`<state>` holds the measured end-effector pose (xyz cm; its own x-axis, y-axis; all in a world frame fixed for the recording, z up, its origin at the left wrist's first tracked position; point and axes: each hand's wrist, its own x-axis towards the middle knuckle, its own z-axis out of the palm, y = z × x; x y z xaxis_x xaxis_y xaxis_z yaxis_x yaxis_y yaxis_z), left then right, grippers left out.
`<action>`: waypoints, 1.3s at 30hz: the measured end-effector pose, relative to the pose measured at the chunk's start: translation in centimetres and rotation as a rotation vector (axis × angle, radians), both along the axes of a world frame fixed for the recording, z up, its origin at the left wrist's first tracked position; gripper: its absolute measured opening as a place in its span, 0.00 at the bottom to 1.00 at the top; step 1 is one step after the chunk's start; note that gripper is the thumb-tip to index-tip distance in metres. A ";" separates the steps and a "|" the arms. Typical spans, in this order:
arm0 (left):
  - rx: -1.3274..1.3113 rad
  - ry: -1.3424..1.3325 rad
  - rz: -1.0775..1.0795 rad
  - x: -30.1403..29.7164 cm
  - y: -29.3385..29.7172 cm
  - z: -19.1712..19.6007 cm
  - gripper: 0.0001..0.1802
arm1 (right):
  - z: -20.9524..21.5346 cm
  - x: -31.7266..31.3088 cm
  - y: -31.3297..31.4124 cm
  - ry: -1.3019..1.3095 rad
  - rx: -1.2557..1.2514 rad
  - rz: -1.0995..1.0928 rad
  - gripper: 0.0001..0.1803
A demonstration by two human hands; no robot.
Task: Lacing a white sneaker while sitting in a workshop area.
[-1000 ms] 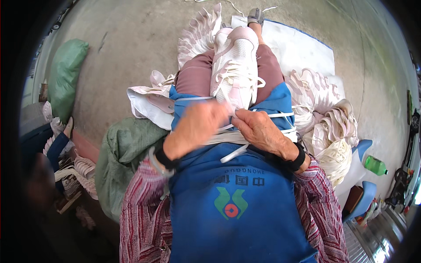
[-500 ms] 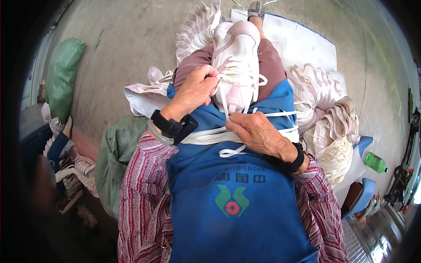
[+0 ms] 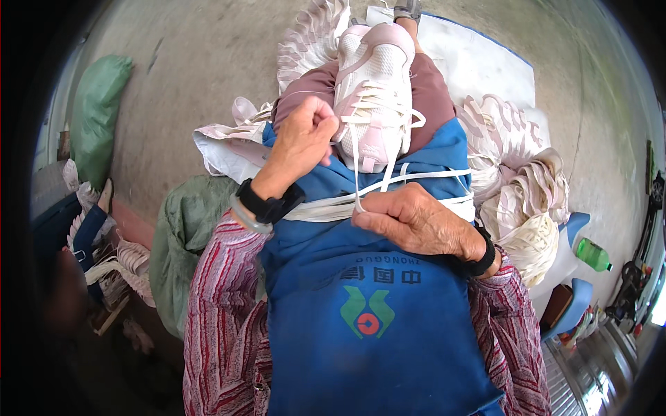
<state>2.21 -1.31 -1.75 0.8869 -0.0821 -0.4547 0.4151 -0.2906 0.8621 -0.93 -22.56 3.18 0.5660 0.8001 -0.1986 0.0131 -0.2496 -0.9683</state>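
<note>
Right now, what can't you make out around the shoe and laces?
Head view only:
- Left hand: a closed fist hides whichever lace it grips.
- Right hand: fingers cover the lace end.
- White shoe: sole faces away.
- Green bottle: too small at the rim.

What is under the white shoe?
The shoe rests on a knee in maroon trousers, above the blue apron. The sole's contact is hidden; the left hand touches its side.

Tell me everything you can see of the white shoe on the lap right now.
The shoe is a white and pale pink sneaker, mesh-like upper, lying on the person's knee, toe pointing away, laces partly threaded. The left hand is closed against its left side by the eyelets; the right hand pinches a lace end pulled taut toward the blue apron.
</note>
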 end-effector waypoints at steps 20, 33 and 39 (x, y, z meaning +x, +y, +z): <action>-0.606 0.421 -0.045 -3.3 -2.6 -1.8 0.20 | 1.0 0.2 1.5 -0.136 0.094 -0.160 0.05; 0.462 -0.530 -0.141 -0.7 -0.2 0.0 0.08 | -5.6 5.8 -2.2 -0.545 -0.434 -0.491 0.13; 0.493 -0.633 -0.288 0.0 -0.2 -0.8 0.08 | -5.5 5.7 -3.3 -0.515 -0.396 -0.455 0.08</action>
<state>2.25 -1.53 -2.56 0.9608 -0.2665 0.0766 -0.2502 -0.7141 0.6538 4.73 -25.84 -2.29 0.9186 0.3927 -0.0442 0.2493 -0.6627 -0.7062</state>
